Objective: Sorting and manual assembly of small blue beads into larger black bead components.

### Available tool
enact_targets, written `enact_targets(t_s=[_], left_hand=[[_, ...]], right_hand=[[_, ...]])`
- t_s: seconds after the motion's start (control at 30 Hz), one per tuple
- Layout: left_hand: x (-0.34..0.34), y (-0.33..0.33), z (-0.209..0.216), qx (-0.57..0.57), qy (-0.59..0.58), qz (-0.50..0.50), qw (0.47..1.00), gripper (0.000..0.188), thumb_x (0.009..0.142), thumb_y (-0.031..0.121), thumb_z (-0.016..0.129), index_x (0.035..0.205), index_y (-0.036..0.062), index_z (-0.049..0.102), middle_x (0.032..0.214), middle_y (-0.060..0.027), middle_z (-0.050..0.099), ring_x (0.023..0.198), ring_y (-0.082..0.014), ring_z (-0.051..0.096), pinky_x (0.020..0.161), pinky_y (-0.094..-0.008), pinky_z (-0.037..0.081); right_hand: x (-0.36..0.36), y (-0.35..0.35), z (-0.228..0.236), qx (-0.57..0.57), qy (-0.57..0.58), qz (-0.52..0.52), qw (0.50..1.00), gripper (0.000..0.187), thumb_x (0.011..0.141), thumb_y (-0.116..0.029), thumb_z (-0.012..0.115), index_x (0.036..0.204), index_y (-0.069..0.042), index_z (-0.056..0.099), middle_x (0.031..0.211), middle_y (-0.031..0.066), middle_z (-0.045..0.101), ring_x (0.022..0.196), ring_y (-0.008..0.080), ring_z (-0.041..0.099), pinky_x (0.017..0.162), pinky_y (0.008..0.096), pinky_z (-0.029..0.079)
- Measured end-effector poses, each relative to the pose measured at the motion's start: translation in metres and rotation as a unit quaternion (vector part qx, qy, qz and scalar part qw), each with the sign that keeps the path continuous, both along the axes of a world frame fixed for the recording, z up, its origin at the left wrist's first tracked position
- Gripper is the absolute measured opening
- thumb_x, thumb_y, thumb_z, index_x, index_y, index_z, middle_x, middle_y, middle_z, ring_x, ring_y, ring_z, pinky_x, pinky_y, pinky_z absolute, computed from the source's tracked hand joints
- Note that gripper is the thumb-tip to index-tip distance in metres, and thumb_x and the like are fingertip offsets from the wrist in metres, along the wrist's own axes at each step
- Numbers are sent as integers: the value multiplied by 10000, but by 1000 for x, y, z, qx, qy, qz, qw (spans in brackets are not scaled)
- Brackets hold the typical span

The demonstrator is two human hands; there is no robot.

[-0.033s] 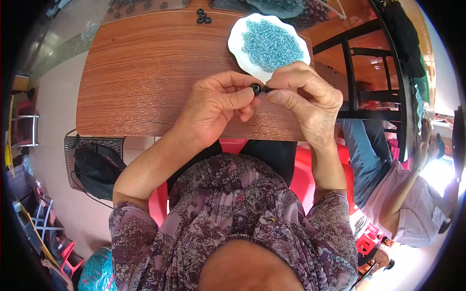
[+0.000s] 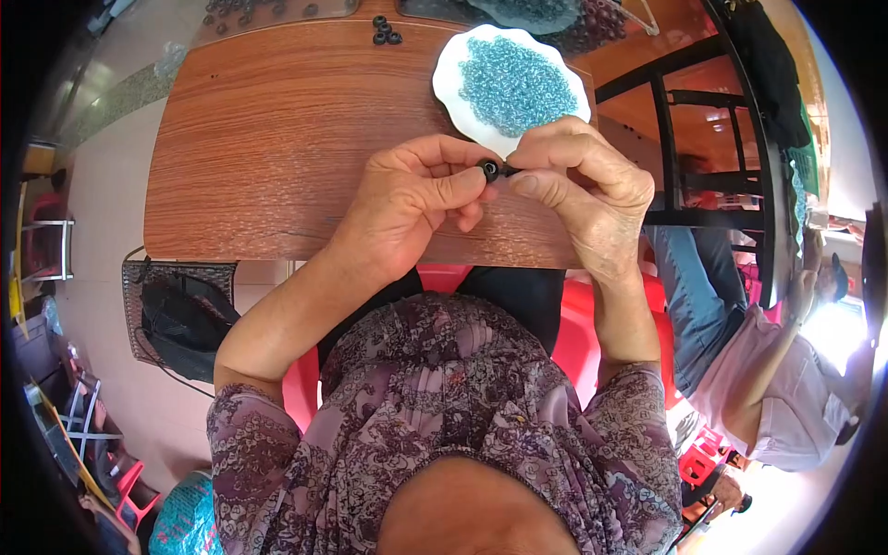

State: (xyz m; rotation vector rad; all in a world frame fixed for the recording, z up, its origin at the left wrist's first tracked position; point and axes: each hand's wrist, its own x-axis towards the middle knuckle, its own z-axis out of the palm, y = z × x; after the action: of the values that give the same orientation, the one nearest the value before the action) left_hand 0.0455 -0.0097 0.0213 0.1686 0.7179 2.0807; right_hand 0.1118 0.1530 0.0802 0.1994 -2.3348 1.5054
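Between the thumb and fingers of my left hand (image 2: pixel 412 199) is a round black bead (image 2: pixel 489 169) with a hole in its face. My right hand (image 2: pixel 587 176) is closed just to the right of it, its thumb and forefinger pinching a small thin dark piece (image 2: pixel 510 170) at the bead's side. What kind of piece that is I cannot make out. Both hands are held above the near right part of the wood-grain table (image 2: pixel 268 157). Just beyond them stands a white scalloped plate (image 2: pixel 450 81) with many tiny clear blue beads (image 2: pixel 518 83) on it.
Several black beads (image 2: pixel 387 35) lie at the table's far edge, near trays (image 2: pixel 277 11) of dark beads. A black metal frame (image 2: pixel 680 139) stands to the right. On the left, a woven basket (image 2: pixel 139 314) holds a black bag (image 2: pixel 185 310). Another person (image 2: pixel 777 388) sits at the right.
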Motion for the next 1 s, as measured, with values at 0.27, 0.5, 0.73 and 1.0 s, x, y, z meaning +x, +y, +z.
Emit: enact_targets(t_s=[0.27, 0.5, 0.73, 1.0], left_hand=[[6, 10, 13, -54, 75, 18, 996, 177, 808, 21, 639, 961, -60, 604, 766, -95, 621, 604, -119, 546, 560, -227, 457], [9, 15, 19, -86, 131, 44, 987, 161, 798, 32, 655, 926, -56, 612, 728, -59, 611, 583, -85, 526, 534, -199, 442], [11, 22, 26, -96, 177, 73, 977, 154, 799, 29, 654, 933, -37, 617, 753, -39, 611, 605, -60, 518, 540, -188, 438], [6, 25, 23, -49, 124, 48, 990, 164, 810, 18, 631, 950, -64, 604, 788, -94, 640, 621, -93, 560, 549, -206, 457]], right_hand=[[5, 7, 1, 12, 8, -4, 1000, 158, 645, 75, 694, 793, 29, 663, 809, 99, 619, 753, 154, 570, 667, 242, 445], [10, 5, 3, 60, 26, -44, 997, 152, 661, 72, 685, 807, 29, 678, 794, 99, 618, 742, 148, 570, 640, 228, 443], [16, 1, 12, 152, 58, -99, 982, 162, 710, 61, 667, 869, 32, 674, 821, 97, 610, 764, 145, 571, 649, 218, 438], [13, 6, 5, 90, 54, -100, 989, 164, 740, 62, 649, 897, 21, 671, 866, 91, 606, 798, 133, 565, 692, 217, 439]])
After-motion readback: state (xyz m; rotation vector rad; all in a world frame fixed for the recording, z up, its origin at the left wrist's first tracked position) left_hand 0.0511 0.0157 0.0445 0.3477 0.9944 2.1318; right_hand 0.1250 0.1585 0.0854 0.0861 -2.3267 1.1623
